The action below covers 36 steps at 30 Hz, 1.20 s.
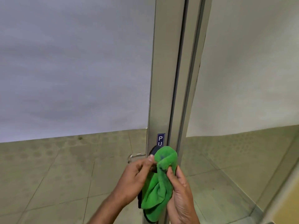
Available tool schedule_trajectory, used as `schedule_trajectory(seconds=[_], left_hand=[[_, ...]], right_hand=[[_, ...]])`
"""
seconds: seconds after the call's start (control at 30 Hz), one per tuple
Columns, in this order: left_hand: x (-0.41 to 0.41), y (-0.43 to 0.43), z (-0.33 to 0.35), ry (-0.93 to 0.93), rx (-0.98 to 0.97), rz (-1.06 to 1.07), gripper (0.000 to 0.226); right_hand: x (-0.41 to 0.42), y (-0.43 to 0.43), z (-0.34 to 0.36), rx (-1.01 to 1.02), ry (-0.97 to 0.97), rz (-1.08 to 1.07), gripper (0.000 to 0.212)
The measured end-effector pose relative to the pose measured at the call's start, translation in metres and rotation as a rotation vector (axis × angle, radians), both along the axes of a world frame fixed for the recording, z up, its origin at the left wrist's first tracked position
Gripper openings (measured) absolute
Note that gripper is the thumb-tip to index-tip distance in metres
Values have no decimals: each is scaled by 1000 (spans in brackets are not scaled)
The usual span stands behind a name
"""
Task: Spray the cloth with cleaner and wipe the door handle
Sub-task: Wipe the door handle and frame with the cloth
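A green cloth [157, 188] is draped over the dark door handle [153, 151] on the metal door frame [159, 94]; only the handle's top shows above the cloth. My left hand [134, 178] pinches the cloth's left side by the handle. From the right, my right hand [179, 196] grips the cloth with its thumb pressed into the folds. No spray bottle is in view.
A blue sign [161, 139] reading "PU" sits on the frame just above the handle. Frosted glass panels fill the left and right. Through the clear lower glass I see a silver handle [134, 156] on the far side and a tiled floor [64, 175].
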<state>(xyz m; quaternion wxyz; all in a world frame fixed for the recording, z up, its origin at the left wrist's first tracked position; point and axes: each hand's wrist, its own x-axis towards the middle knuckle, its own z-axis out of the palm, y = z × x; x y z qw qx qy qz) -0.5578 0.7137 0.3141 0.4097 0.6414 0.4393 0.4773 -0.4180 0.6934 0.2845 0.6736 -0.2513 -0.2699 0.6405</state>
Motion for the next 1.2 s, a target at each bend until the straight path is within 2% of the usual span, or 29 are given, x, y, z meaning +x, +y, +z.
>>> schedule_trajectory(seconds=[0.1,0.17,0.27,0.37,0.43,0.53,0.57,0.63,0.67,0.7,0.77,0.87,0.93,1.03,1.13,1.2], left_hand=[[-1,-21,9,47,-62,-192,36],[-1,-33,14,55,-109,-257,43],[-4,-43,13,-16,-161,-218,45],[-4,-50,7,-98,-160,-59,39],[-5,-58,11,-207,-237,15,29],[-15,-70,26,-466,-331,-7,29],[-20,-75,30,-551,-347,-16,31],[-28,-84,39,-759,-423,-34,32],[-30,-88,43,-872,-484,-73,33],[-31,-93,46,-958,-544,-126,36],[-32,-102,53,-1023,-617,-213,40],[-34,-111,57,-962,-635,-249,44],[-36,-117,61,-831,-602,-203,44],[-38,-125,63,-493,-490,-87,45],[-37,-145,63,-237,-468,-123,44],[-35,-158,60,-157,-469,-167,51]], right_hand=[[-8,-9,8,1,-139,-98,38],[-17,-17,16,-23,-248,-165,40],[-29,-30,25,-97,-281,-207,39],[-32,-37,28,-83,-250,-160,34],[-29,-47,34,-31,-300,-122,35],[-16,-61,44,21,-552,-188,42],[-11,-64,45,3,-640,-236,49],[0,-71,49,-59,-764,-231,80],[4,-74,52,-94,-741,-166,94],[8,-77,53,-102,-687,-75,98],[12,-86,56,-75,-573,108,76],[12,-103,62,-11,-502,251,42],[13,-112,65,-21,-500,230,37],[12,-125,67,-56,-481,91,35],[10,-136,70,-84,-450,-47,29],[10,-145,75,-91,-456,-98,27]])
